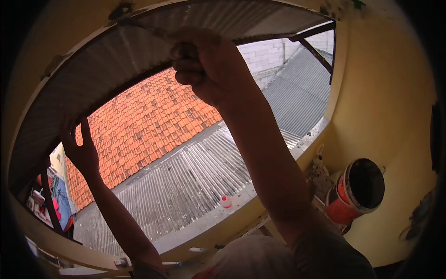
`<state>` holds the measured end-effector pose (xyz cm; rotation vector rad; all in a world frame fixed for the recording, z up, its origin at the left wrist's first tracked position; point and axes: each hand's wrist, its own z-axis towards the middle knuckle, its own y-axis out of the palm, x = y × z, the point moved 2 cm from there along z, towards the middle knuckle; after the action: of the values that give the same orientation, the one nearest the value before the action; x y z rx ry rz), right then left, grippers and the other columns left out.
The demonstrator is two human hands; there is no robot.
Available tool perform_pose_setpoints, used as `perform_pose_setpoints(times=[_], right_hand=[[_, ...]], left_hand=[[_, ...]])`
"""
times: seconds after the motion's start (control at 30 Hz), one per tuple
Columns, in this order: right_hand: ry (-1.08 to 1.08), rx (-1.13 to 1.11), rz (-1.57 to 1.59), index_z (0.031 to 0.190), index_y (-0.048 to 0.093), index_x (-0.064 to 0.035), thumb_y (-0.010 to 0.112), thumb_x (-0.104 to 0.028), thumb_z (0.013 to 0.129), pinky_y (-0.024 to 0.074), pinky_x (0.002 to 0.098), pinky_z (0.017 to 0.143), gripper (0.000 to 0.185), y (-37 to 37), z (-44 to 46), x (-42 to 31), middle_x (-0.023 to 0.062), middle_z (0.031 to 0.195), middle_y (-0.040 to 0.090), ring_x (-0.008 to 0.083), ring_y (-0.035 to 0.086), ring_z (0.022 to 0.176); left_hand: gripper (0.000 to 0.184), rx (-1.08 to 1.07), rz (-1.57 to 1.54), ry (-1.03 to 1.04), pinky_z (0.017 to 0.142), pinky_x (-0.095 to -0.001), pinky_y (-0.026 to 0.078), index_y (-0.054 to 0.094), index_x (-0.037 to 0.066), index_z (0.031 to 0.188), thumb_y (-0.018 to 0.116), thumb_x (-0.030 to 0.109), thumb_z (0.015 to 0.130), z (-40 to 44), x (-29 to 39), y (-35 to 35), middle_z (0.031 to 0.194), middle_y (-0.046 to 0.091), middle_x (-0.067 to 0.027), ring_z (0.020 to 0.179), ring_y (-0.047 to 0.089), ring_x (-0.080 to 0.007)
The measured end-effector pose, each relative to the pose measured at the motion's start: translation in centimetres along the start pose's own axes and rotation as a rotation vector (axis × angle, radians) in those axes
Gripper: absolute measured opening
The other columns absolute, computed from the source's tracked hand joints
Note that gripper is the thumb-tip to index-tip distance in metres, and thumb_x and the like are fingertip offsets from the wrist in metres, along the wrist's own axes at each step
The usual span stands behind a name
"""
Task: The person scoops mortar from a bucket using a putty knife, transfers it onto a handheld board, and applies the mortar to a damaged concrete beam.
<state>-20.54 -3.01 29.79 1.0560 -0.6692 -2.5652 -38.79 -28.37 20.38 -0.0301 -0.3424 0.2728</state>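
My right hand is raised high in the middle of the view, with its fingers curled closed around a thin, dark, long tool. The tool's far end reaches up and left to a dark rough patch on the wall above the opening; its exact kind is too dim to make out. On the left, my left hand is lifted with fingers apart. Its fingertips are at the lower side of the corrugated awning, and whether they press on it is hard to see in the shadow.
Below the opening runs a ledge bearing a small bottle with a red cap. A red bucket with a dark inside stands at the right by the yellow wall. Outside lie orange roof tiles and corrugated roofing.
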Motion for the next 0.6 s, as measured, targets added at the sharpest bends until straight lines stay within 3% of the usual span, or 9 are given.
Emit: perform_pose_setpoints(times=[0.07,0.17,0.23,0.3,0.37,0.4,0.43,0.53,0.6], right_hand=[[-0.126,0.136,-0.178,0.082,0.064,-0.0062,0.072,-0.014,0.091,0.0268,0.023,0.043,0.015,-1.5,-2.9,-1.6,-0.0013,0.062,0.048,0.0056,0.035,0.047],[-0.115,0.304,-0.274,0.088,0.067,-0.0036,0.071,-0.015,0.093,0.0272,0.023,0.043,0.013,-2.6,-7.3,-3.9,-0.0007,0.063,0.048,0.0055,0.036,0.048],[-0.084,0.351,-0.31,0.091,0.069,-0.0026,0.07,-0.015,0.094,0.0277,0.0228,0.043,0.012,-3.6,-9.1,-5.4,-0.0005,0.064,0.049,0.0052,0.036,0.049],[-0.082,0.336,-0.354,0.098,0.071,-0.0026,0.068,-0.015,0.095,0.0284,0.0218,0.043,0.013,-4.8,-11.0,-6.4,0.0005,0.068,0.052,0.0045,0.036,0.049],[-0.141,0.404,-0.308,0.077,0.061,-0.001,0.068,-0.01,0.092,0.0248,0.022,0.038,0.019,-5.5,-12.3,-7.4,-0.0018,0.06,0.048,0.0028,0.035,0.043],[-0.146,0.439,-0.349,0.077,0.061,-0.0015,0.067,-0.011,0.092,0.0243,0.0223,0.038,0.019,-5.7,-12.9,-7.8,-0.0015,0.061,0.048,0.0029,0.033,0.043],[-0.115,0.465,-0.348,0.082,0.064,-0.0002,0.068,-0.012,0.091,0.0243,0.0224,0.039,0.016,-5.8,-13.4,-8.4,-0.001,0.063,0.049,0.0031,0.033,0.043],[-0.094,0.469,-0.349,0.091,0.066,0.0017,0.069,-0.013,0.09,0.0245,0.0222,0.039,0.014,-6.1,-14.3,-8.7,-0.0006,0.064,0.05,0.0034,0.033,0.044],[-0.037,0.481,-0.381,0.111,0.064,-0.0006,0.068,-0.018,0.095,0.024,0.0184,0.041,0.024,-6.5,-14.4,-8.2,-0.0015,0.071,0.047,0.0023,0.031,0.049]], left_hand=[[0.033,-0.384,-0.273,-0.278,0.087,-0.0307,0.055,0.063,0.004,0.132,0.067,0.011,0.099,-9.3,4.2,7.5,0.108,0.071,-0.0075,0.094,0.07,-0.0148],[0.035,-0.915,-0.492,-0.5,0.072,-0.0322,0.059,0.068,-0.001,0.122,0.072,0.023,0.097,-20.9,11.5,16.2,0.103,0.073,-0.0141,0.085,0.073,-0.0206],[0.05,-1.112,-0.55,-0.467,0.077,-0.0365,0.059,0.064,-0.004,0.127,0.075,0.031,0.094,-25.2,16.7,18.6,0.105,0.072,-0.0181,0.09,0.073,-0.0262],[0.071,-1.163,-0.545,-0.253,0.085,-0.0412,0.058,0.059,-0.008,0.132,0.078,0.044,0.087,-31.5,17.1,22.1,0.107,0.071,-0.0228,0.098,0.073,-0.0331],[0.086,-1.296,-0.339,-0.251,0.091,-0.0425,0.056,0.056,-0.009,0.134,0.079,0.054,0.081,-32.3,18.8,22.1,0.109,0.07,-0.0242,0.105,0.071,-0.0356],[0.088,-1.424,-0.394,-0.337,0.088,-0.043,0.057,0.059,-0.011,0.128,0.08,0.059,0.078,-32.4,19.0,22.8,0.104,0.072,-0.0241,0.1,0.072,-0.036],[0.078,-1.487,-0.451,-0.4,0.083,-0.0421,0.058,0.063,-0.009,0.122,0.079,0.055,0.079,-32.0,19.2,22.6,0.096,0.074,-0.0218,0.091,0.074,-0.0338],[0.066,-1.459,-0.548,-0.412,0.079,-0.0412,0.058,0.065,-0.008,0.118,0.077,0.047,0.082,-32.3,18.7,22.5,0.088,0.074,-0.0184,0.082,0.074,-0.0311],[0.046,-1.51,-0.615,-0.656,0.072,-0.0363,0.056,0.067,-0.008,0.111,0.073,0.029,0.086,-31.4,18.7,21.5,0.091,0.073,-0.0152,0.078,0.07,-0.0198]])
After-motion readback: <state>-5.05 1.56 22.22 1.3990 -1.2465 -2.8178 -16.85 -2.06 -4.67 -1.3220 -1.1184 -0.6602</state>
